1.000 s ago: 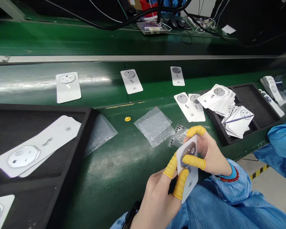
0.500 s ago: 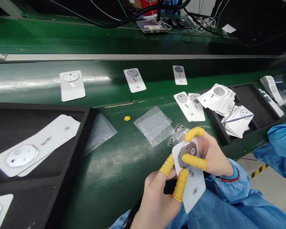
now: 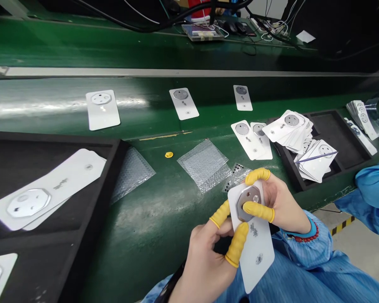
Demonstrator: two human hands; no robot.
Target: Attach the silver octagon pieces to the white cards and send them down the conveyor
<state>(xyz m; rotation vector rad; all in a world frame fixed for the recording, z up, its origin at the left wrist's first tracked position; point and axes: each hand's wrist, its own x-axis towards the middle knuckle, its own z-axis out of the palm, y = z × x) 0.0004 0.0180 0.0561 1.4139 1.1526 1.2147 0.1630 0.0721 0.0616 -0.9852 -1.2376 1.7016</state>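
Observation:
A white card with a grey octagonal disc is held upright between my two hands near the front edge of the bench. My left hand pinches its left edge with thumb and forefinger, both in yellow finger cots. My right hand grips the upper right part, its yellow-covered thumb lying on the disc and its forefinger at the top edge. Just behind the card lies a small clear bag with black dots. Two similar cards overlap on the bench beyond it.
Black trays stand at left and right, both with cards. Three cards, one in the middle, lie on the green belt. Bubble wrap and a yellow cot lie mid-bench. A co-worker's blue sleeve is at right.
The cards on the belt have shifted right. The held card's lower end has swung slightly down and right, and my left hand has moved slightly; both hands keep their hold.

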